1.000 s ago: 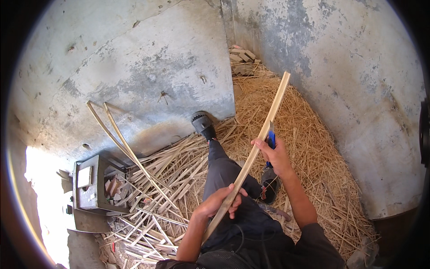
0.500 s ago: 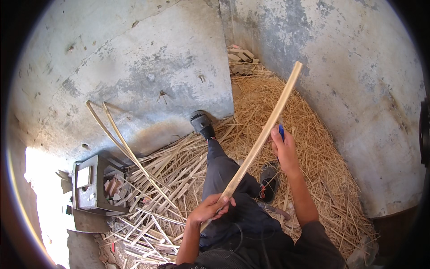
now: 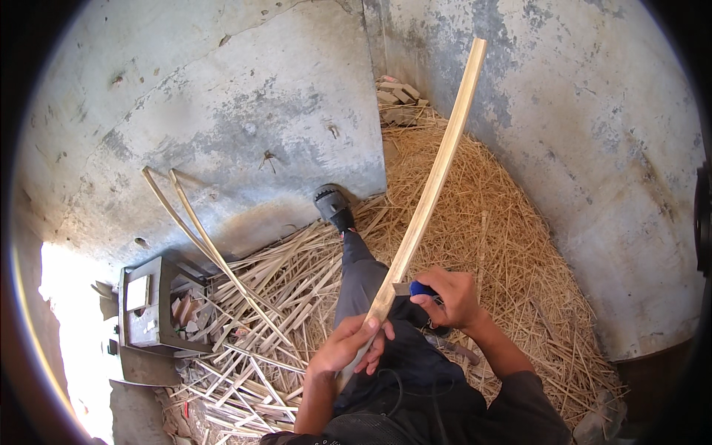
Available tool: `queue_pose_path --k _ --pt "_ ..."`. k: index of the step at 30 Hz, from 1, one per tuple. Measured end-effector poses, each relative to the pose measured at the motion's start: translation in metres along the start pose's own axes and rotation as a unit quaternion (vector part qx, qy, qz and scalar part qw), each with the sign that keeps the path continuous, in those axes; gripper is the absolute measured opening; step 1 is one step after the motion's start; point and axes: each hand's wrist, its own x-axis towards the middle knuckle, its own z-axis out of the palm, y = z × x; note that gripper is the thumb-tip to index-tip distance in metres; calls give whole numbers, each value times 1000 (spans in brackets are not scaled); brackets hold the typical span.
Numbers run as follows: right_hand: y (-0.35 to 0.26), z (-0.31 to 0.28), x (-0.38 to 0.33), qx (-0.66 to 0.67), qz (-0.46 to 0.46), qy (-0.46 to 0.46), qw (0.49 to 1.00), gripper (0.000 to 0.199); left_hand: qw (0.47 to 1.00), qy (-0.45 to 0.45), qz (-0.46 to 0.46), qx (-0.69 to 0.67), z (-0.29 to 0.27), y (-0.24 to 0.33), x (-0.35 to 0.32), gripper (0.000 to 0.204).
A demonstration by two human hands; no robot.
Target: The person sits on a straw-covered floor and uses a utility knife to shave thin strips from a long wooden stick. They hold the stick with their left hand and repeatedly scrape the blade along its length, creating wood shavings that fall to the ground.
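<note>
Strip: a long, pale split cane or bamboo strip (image 3: 430, 193) slants from the person's lap up toward the far wall corner, its top end free in the air.
Handling: it looks light and thin, springy along its length yet stiff enough to stand unsupported; its split edges probably splinter, so a hold on the flat faces near the low end seems safest.
Left hand: the left hand (image 3: 347, 347) wraps the strip's low end, fingers pressed round it.
Right hand: the right hand (image 3: 451, 298) is closed on a blue-handled knife (image 3: 415, 288), whose blade meets the strip just above the left hand.
Legs: dark trousers, one leg stretched out to a black shoe (image 3: 331, 205) at the foot of the wall.
Floor: heaped straw-like shavings (image 3: 504, 245) toward the right wall, cut strips (image 3: 245, 334) piled to the left.
Left edge: a grey metal box (image 3: 148, 311) holds small scraps; two bent strips (image 3: 189, 222) lean on the wall.
</note>
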Motion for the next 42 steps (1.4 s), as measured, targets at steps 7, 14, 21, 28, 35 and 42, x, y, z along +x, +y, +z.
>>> queue_pose_path --k 7,14,21,28,35,42 --pt "-7 3 -1 -24 -18 3 1000 38 998 34 1 57 11 9 -2 51" --pt "-14 2 -1 -45 -32 1 998 38 993 52 12 101 20 12 -4 44" --pt "-17 1 6 -68 -9 22 997 30 981 123 15 152 24 7 -4 47" --pt "-6 -3 11 -64 2 45 997 37 978 123 -2 169 20 -3 -9 47" --pt "44 -45 28 -82 110 96 986 41 990 74 -108 51 13 -32 -36 45" --pt "36 -11 2 3 94 74 993 42 995 74 -14 69 8 -37 -22 38"
